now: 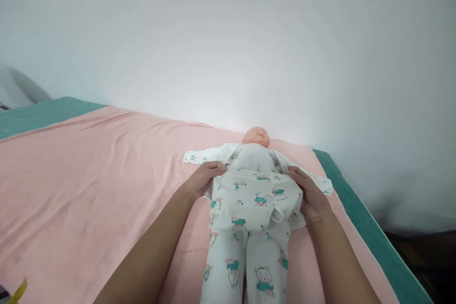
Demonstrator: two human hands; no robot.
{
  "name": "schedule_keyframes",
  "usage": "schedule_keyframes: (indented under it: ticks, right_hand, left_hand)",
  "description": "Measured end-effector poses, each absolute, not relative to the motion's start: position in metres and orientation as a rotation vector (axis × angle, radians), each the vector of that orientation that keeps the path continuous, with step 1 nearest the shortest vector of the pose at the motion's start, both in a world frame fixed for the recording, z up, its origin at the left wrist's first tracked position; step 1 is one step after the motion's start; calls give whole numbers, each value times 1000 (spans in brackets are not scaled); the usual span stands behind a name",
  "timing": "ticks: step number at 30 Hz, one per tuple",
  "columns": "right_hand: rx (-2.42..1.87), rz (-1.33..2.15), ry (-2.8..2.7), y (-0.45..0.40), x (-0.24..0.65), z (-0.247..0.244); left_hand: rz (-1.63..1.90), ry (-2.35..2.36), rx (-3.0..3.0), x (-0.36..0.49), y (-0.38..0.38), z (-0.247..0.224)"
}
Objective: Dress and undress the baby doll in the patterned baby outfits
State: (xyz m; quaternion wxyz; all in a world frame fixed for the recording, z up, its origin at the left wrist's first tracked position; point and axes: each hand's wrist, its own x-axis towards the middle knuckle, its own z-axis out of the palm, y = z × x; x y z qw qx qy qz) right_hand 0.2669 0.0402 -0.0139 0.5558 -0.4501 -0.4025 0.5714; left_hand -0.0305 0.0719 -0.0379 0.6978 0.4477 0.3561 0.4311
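A baby doll (257,137) lies on its back, its head toward the wall, with white baby clothes printed with small cartoon animals on it. Both sleeves stretch out to the sides, and the printed trouser legs (228,266) point toward me. My left hand (204,179) pinches the upper left corner of a printed garment panel (249,199) across the doll's belly. At the opposite corner, my right hand (310,194) grips the same edge, fingers bent over it. Above that edge, plain whitish cloth (254,157) covers the chest. The doll's own hands are out of sight.
A pink sheet (89,190) with some wrinkles lies under the doll. Teal bedding (366,209) shows along the right edge and at the far left. A white wall (213,47) rises behind the bed. Something yellow (18,290) pokes in at the lower left corner.
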Motion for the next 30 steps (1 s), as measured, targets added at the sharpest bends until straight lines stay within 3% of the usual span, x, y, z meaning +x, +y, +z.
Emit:
schedule_keyframes:
  ticks: [9,19,25,30]
  right_hand:
    - [-1041,1347,-1006,32,256,-9]
    - [-1266,918,-1410,24,226,19]
    - [-1201,1051,-1330,34,223,7]
    - [-1112,1311,-1050,40,232,-7]
  left_hand:
    - [1071,815,1067,-17,68,-33]
    - [1240,1004,1914,-3,52,-11]
    - [1344,1193,1406,5,67,-32]
    - [1310,970,1035,2,82,-45]
